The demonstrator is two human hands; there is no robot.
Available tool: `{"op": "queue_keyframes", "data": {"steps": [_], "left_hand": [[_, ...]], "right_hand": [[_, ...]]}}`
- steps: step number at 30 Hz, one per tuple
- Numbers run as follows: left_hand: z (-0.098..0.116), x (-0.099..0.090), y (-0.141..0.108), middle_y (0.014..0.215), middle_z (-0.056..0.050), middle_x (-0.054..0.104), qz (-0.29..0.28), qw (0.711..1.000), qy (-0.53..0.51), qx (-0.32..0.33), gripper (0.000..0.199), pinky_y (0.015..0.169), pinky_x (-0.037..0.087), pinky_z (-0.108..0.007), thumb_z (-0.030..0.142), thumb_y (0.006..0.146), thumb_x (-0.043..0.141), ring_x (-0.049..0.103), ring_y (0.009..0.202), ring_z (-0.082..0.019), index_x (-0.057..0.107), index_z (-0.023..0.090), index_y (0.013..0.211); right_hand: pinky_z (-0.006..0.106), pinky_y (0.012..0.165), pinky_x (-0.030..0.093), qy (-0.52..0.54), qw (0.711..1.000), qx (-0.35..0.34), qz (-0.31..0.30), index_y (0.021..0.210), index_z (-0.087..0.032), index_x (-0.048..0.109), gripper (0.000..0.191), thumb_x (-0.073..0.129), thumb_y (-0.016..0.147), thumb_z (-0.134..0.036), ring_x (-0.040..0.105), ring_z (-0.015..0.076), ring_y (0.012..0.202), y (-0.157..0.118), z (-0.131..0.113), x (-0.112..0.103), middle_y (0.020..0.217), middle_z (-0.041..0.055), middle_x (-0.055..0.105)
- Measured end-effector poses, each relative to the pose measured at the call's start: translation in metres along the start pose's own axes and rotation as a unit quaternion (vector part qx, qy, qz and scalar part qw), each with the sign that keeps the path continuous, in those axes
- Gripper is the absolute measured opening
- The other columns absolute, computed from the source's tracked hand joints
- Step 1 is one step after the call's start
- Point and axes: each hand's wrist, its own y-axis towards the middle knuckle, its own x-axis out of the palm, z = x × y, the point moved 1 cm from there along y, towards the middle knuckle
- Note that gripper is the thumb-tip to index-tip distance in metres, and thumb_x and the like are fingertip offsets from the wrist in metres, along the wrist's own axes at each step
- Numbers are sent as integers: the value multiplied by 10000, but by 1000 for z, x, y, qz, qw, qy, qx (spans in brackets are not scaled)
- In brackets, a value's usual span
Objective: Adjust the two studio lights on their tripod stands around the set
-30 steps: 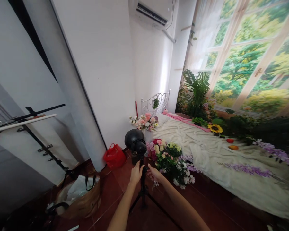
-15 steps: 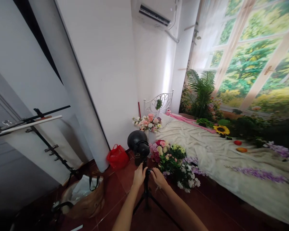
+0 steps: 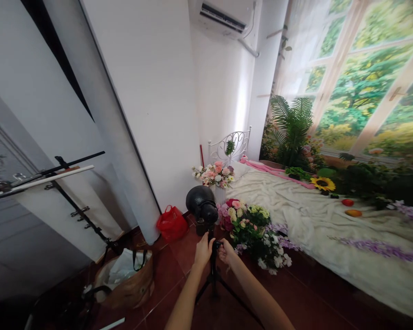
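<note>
A black light stand [image 3: 213, 271] rises from the floor in front of me, its legs spread. On top sits a rounded black studio light head [image 3: 199, 200]. My left hand [image 3: 203, 250] is closed round the stand's pole, just below the light. Beside it, the curled fingers of my right hand [image 3: 226, 252] pinch a black knob [image 3: 218, 244] on the stand's right side. Artificial flowers [image 3: 246, 224] in pink, cream and white lie just beyond my right hand, by the bed.
Right of the stand is a bed [image 3: 309, 229] with a cream blanket, a sunflower [image 3: 322, 184] and fruit. A red bag [image 3: 172, 223] and a woven basket [image 3: 134, 286] stand on the tiled floor to the left. A backdrop frame [image 3: 67, 195] reaches in from the left.
My right hand's fingers have curled in and turned at the knob. My left hand stays on the pole. The whole view has shifted slightly, with things appearing further right.
</note>
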Motion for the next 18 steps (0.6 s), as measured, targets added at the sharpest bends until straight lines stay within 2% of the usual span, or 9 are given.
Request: {"op": "queue_keyframes", "data": {"steps": [3, 7, 13, 18], "left_hand": [[0, 0, 0, 1262, -130, 637, -2, 1000, -2, 0, 423, 960, 504, -406, 396, 957, 362, 627, 1143, -267, 509, 176, 1287], [-1, 0, 0, 1266, -132, 634, -4, 1000, -7, 1, 426, 969, 498, -399, 399, 956, 364, 625, 1148, -264, 506, 170, 1286], [-2, 3, -1, 1268, -141, 631, -3, 1000, -19, -3, 421, 998, 479, -402, 390, 956, 369, 603, 1185, -259, 507, 162, 1282], [-3, 1, 0, 1271, -140, 628, -8, 999, -40, -13, 439, 992, 479, -420, 423, 947, 387, 616, 1162, -267, 500, 167, 1285]], "right_hand": [[178, 325, 176, 18, 998, 57, -20, 508, -237, 258, 412, 358, 903, -297, 131, 67, 308, 0, -5, -6, 380, -100, 165], [169, 323, 156, 28, 996, 82, -31, 512, -220, 316, 426, 322, 928, -310, 138, 65, 311, -2, -3, -10, 388, -94, 187], [133, 328, 121, 8, 999, 38, -5, 606, -175, 477, 409, 404, 946, -391, 216, 41, 316, -3, 8, -15, 414, -83, 322], [152, 325, 162, -20, 1000, 11, -4, 639, -172, 521, 391, 503, 905, -458, 291, 56, 325, -5, 9, -19, 416, -69, 384]]}}
